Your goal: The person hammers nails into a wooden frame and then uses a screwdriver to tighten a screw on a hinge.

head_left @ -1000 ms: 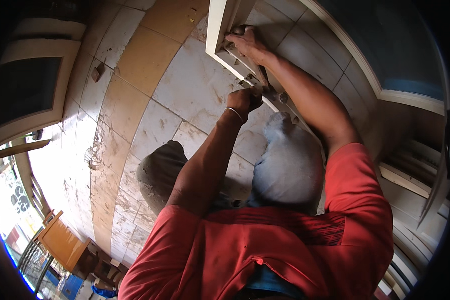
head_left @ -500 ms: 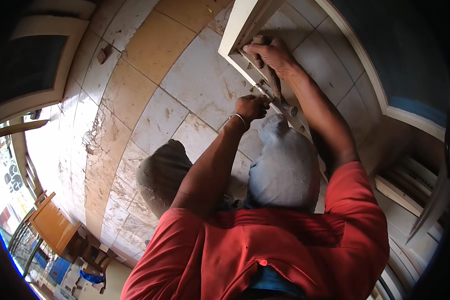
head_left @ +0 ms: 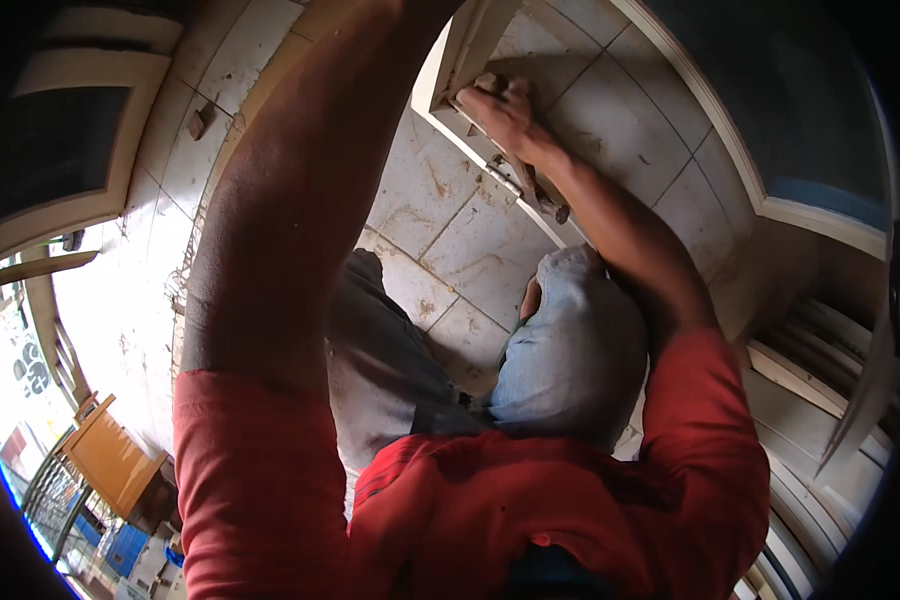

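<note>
My left arm (head_left: 280, 190) reaches up past the upper edge, and its hand is outside the picture. My right hand (head_left: 505, 118) is closed around a hammer (head_left: 530, 184) by the far end of its worn handle. The hammer's head points back toward my knee and lies along a white frame (head_left: 440, 85). The fingers of that hand are against the frame's corner. A metal hinge (head_left: 503, 174) sits on the frame's edge, close to the hammer. My bent knees are on either side of the near floor.
Dirty tiles (head_left: 450, 240) cover the floor. A white-framed dark panel (head_left: 810, 120) leans at the right, with stacked frame pieces (head_left: 810, 370) below it. Another framed panel (head_left: 60, 140) stands at the left. A small brown block (head_left: 199, 123) lies on the tiles.
My left hand has left the hinge area and swung up and out of view. My right hand, still on the hammer, has shifted slightly left along with the frame in view.
</note>
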The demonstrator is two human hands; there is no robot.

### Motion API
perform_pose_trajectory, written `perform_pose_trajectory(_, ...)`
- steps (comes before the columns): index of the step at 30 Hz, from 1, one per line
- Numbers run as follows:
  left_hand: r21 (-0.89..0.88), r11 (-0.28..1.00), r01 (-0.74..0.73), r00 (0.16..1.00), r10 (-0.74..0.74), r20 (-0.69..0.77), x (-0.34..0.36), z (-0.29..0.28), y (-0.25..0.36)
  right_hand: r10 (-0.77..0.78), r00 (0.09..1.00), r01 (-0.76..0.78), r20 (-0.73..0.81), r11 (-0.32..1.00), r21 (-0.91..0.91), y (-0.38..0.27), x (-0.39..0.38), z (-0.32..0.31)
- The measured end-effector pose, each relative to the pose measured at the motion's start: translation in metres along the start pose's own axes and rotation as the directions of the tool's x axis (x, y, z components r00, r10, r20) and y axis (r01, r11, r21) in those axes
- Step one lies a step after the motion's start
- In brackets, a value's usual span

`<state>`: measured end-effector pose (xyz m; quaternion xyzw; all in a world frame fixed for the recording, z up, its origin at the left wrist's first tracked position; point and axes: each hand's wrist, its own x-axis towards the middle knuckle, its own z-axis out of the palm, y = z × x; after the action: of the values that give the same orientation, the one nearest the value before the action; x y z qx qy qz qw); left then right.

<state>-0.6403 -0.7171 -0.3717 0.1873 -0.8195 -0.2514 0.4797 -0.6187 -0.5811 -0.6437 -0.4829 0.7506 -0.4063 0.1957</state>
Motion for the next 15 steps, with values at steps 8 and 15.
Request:
perform_pose_trajectory(8,-0.111,0.985,-0.13,0.991,0.124,-0.058,0.004,-0.008,-0.025,0.188,0.969,-0.194,-0.158,0.981,-0.024,0.014,-0.029,0.015)
perform_pose_trajectory(15,-0.149,0.989,-0.024,1.0,0.023,-0.011,-0.003,-0.006,-0.003,0.043,0.943,-0.076,0.331,0.993,0.088,-0.059,-0.022,0.032)
